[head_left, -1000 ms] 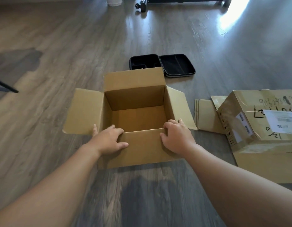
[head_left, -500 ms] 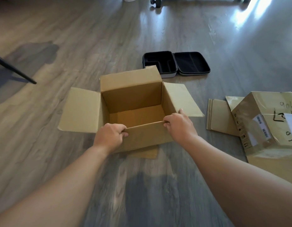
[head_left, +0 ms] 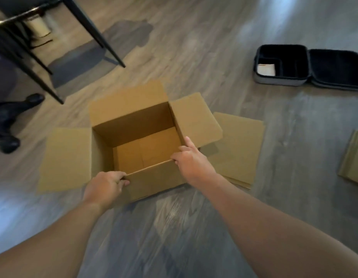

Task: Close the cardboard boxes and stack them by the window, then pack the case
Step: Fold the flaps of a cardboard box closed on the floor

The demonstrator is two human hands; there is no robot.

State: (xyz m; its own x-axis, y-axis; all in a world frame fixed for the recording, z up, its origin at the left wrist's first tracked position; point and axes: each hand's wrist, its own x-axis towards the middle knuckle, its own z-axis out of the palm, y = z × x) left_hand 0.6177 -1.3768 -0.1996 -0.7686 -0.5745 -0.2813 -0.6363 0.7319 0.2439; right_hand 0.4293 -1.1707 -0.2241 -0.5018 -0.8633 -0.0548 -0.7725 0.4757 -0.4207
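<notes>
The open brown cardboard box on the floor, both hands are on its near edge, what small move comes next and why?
Probably fold the near flap inward: the brown cardboard box is empty with all four flaps open, and the left hand and right hand already grip that flap's edge.

Box (head_left: 134, 137) mouth open; flat cardboard (head_left: 238, 145) right, chair legs (head_left: 97, 37) far-left.

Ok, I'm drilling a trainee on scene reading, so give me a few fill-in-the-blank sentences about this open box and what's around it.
1. Both hands, left hand and right hand, grip the ____ wall of the cardboard box.
2. The inside of the box holds ____.
3. The black case lies with its lid ____.
4. Flat cardboard lies on the box's ____ side.

Missing: near; nothing; open; right
</notes>
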